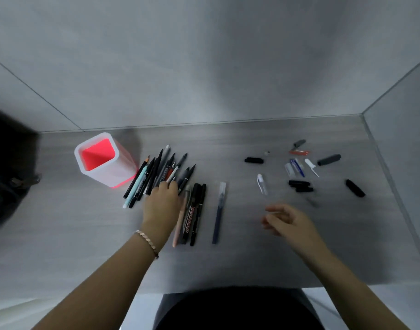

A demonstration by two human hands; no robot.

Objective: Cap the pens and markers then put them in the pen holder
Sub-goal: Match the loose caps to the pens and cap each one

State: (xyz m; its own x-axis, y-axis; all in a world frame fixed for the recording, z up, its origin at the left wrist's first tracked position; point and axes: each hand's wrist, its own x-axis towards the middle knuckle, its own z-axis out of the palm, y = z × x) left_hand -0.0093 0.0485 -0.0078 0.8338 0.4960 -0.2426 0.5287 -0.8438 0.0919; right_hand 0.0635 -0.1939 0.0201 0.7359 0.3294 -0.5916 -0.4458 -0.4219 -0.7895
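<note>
Grey desktop, with the uncapped pens [156,167] heaped just beside the pen holder [78,153], the left hand [162,201] pressed among them, its grip hidden, and the right hand [287,220] slack and empty near the scattered caps [299,184], so a careless rake could roll pens away.

Grey woodgrain desk [228,263] w/ grey partition walls [204,55].

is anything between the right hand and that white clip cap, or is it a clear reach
Nothing visible is in the way. The right hand hovers short of the white clip cap, with only bare table between them; the black caps lie off to the right.
</note>
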